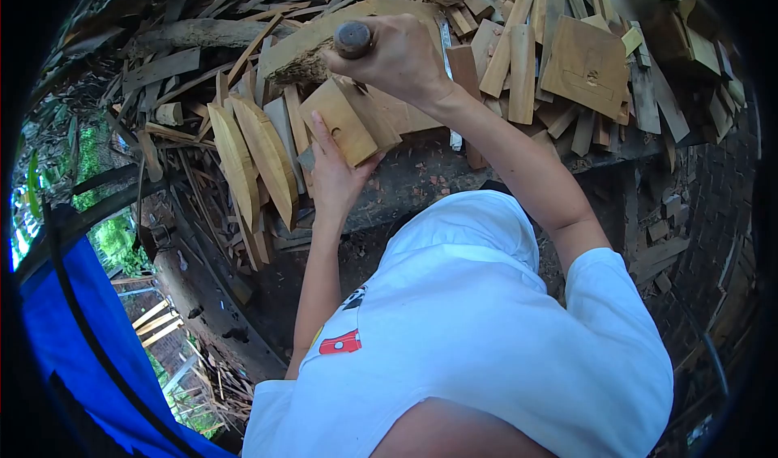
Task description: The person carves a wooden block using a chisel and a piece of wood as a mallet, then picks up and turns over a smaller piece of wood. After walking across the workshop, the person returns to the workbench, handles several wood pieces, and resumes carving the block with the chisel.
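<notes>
My left hand (336, 173) is closed around the lower edge of a squared wooden block (344, 126), thumb and fingers on its sides. The block's near face carries a small curved dark mark. Above and beyond it, my right hand (401, 57) is wrapped round a dark tool handle (354, 39), whose rounded butt end faces me. Whatever is at the handle's other end is hidden behind my fist. Behind both hands lies a large piece of wood (304, 53) with a rough, splintered edge.
Two curved pale boards (265, 154) lean left of the block. A square board (585, 65) with a drawn outline and a small hole lies among offcuts at the right. Scrap wood is heaped at the back. A blue sheet (85, 336) hangs at the lower left.
</notes>
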{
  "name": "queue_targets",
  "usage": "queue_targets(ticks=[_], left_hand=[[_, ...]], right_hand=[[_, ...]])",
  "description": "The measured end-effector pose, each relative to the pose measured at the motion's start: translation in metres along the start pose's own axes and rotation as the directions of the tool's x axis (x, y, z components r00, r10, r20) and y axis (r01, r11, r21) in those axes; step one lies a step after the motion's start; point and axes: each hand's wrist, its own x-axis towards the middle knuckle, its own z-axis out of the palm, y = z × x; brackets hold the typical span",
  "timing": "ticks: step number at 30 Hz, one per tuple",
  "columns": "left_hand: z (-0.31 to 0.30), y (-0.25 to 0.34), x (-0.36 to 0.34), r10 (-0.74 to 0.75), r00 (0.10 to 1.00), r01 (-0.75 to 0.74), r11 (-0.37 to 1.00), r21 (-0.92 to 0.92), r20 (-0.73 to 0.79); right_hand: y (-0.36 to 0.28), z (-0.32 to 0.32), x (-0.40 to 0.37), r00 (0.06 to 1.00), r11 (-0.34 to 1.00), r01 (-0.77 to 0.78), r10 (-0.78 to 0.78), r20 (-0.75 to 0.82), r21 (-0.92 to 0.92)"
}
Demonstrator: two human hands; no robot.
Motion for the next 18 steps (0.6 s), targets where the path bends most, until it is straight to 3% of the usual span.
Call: queue_targets(ticks=[3,5,9,11,15,18], left_hand=[[-0.001,-0.001,-0.003,-0.038,0.999,0.038,0.999,0.003,0.017],[-0.002,0.001,0.0,-0.048,0.998,0.047,0.999,0.019,0.032],[-0.001,0.001,0.002,-0.037,0.999,0.036,0.999,0.023,0.027],[-0.001,0.002,-0.001,-0.057,0.998,0.056,0.998,0.029,0.037],[-0.001,0.013,0.002,-0.09,0.995,0.088,0.996,0.034,0.051],[-0.005,0.019,-0.001,-0.193,0.974,0.198,0.98,-0.035,0.116]], right_hand=[[-0.003,0.009,-0.001,1.0,0.999,0.007,-0.007,0.007,0.052],[-0.001,0.016,0.0,0.991,0.996,0.085,-0.083,-0.101,0.011],[-0.003,0.013,0.009,0.995,0.995,0.097,-0.098,-0.038,-0.029],[-0.003,0.016,0.008,0.983,0.988,0.143,-0.149,-0.107,-0.061],[0.01,0.038,-0.006,0.996,0.99,0.07,-0.077,-0.053,-0.125],[0.001,0.032,0.0,0.995,0.989,0.089,-0.093,-0.027,-0.119]])
